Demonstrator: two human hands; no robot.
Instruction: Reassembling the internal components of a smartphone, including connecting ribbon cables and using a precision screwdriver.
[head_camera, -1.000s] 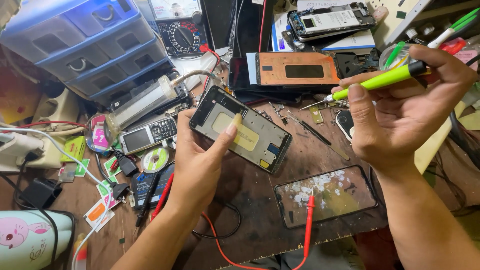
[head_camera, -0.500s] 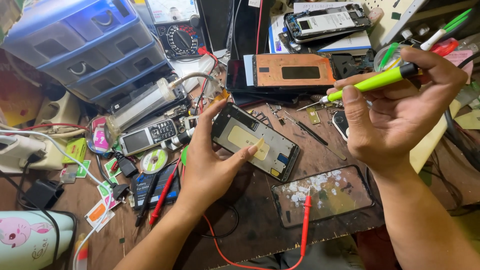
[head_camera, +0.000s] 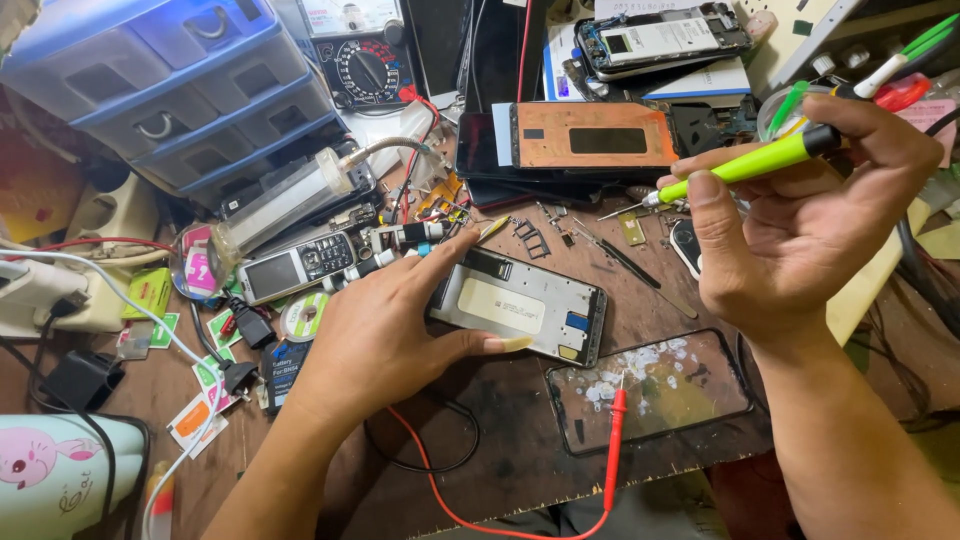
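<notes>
- Since the earlier frame, the opened phone frame (head_camera: 520, 308) is lying flatter and lower on the wooden worktop (head_camera: 520, 440).
- The left hand (head_camera: 385, 345) is bracing the frame, thumb and fingers pinching its near end.
- The right hand (head_camera: 800, 215) is gripping a slim green plastic screwdriver (head_camera: 745, 165), raised clear.
- Judged step: steadying for screw work; the fine metal tip is needing careful alignment next.

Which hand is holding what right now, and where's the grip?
Right hand holds a green-handled screwdriver, pinched along the handle, tip free. Left hand steadies the opened phone frame on the bench, thumb and forefinger at its left end.
</notes>
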